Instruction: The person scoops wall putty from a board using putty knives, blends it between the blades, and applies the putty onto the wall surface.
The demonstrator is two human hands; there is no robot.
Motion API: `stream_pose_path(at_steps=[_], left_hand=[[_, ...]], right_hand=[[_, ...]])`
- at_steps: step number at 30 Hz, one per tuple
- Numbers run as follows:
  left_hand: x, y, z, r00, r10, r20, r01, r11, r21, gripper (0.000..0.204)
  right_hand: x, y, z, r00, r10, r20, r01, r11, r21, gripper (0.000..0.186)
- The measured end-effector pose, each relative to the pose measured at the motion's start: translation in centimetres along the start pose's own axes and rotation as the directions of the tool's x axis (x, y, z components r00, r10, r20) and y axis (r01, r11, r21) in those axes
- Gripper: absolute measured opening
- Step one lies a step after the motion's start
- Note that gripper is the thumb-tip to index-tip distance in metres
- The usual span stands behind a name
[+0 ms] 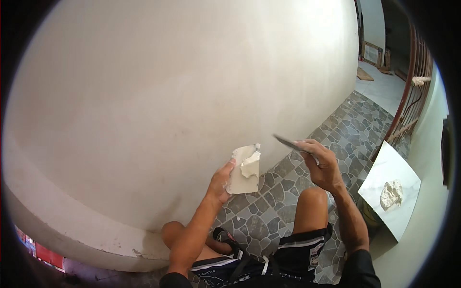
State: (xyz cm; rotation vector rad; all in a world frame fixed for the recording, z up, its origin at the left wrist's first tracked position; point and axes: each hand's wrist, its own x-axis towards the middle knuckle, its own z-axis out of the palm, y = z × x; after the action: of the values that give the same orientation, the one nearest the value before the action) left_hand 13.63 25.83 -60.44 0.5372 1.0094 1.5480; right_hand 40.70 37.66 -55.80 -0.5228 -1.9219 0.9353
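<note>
My left hand grips the left edge of a flat, off-white board in front of the wall. On the board lies a lump of creamy white putty. To its right, my right hand is closed on a putty knife, seen nearly edge-on, its dark blade pointing up and left. The blade is apart from both the board and the wall. Its handle is mostly hidden by my fingers. The large off-white wall curves across the view.
A white marbled tile at the right carries a heap of putty and rests on something partly hidden. Grey stone-patterned floor runs along the wall's base. A brown metal gate stands at the right, a low ledge at the lower left.
</note>
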Motion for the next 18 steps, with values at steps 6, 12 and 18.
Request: stream_pose_path(at_steps=[6, 12, 18], left_hand=[[1.3, 3.3, -4.2, 0.994, 0.009, 0.111, 0.000, 0.997, -0.080, 0.043], [3.2, 3.2, -5.7, 0.969, 0.082, 0.231, -0.048, 0.988, -0.149, 0.045], [3.5, 2.9, -7.8, 0.994, 0.017, 0.104, -0.002, 0.990, -0.139, 0.046]], right_hand=[[4.4, -4.1, 4.1, 0.669, -0.611, 0.424, 0.743, 0.580, -0.336, 0.058], [6.2, -3.8, 5.9, 0.607, -0.586, 0.536, 0.792, 0.500, -0.350, 0.052], [7.7, -1.8, 7.3, 0.627, -0.521, 0.578, 0.761, 0.569, -0.313, 0.059]])
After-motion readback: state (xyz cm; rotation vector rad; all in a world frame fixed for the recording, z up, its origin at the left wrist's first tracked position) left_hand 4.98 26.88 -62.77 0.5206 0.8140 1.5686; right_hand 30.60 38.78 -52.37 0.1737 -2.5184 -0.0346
